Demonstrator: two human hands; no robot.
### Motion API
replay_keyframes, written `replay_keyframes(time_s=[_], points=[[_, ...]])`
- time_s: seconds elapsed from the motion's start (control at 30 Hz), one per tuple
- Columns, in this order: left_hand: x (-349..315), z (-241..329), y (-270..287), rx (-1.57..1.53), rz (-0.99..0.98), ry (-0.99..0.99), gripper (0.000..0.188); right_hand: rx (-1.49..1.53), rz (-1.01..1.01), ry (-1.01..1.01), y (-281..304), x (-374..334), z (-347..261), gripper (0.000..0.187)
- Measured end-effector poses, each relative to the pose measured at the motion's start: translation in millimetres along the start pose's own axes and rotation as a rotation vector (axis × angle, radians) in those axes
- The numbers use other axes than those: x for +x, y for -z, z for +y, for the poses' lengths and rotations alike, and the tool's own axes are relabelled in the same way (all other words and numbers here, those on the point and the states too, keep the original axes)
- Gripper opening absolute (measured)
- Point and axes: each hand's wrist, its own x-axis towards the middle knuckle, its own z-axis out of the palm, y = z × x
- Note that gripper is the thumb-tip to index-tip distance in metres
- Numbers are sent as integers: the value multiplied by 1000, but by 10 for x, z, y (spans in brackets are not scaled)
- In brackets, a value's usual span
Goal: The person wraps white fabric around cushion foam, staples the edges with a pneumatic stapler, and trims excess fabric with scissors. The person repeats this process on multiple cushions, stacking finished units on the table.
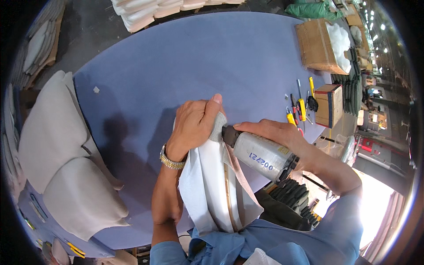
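Over the tabletop, the left hand clasped a fabric-flapped white piece near its top; the right hand gripped a silver tool against it — a slip, so close, might have injured the left.

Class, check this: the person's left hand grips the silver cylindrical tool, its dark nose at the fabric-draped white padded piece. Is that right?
No, the hand is wrong. The head view shows the person's right hand gripping the silver cylindrical tool, its dark nose at the fabric-draped white padded piece.
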Motion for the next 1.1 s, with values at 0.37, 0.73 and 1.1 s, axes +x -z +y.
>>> replay_keyframes(time_s=[0.37, 0.73, 1.1], points=[[-56, -97, -93, -12, 198, -114, 56, -144, -12, -77, 67, 141, -277, 98], [-73, -6, -24, -25, 100, 4, 57, -71, 114, 200, -65, 63, 106, 103], [-353, 664, 68, 461, 126, 326, 56, -42, 559, -38, -605, -796, 610, 79]])
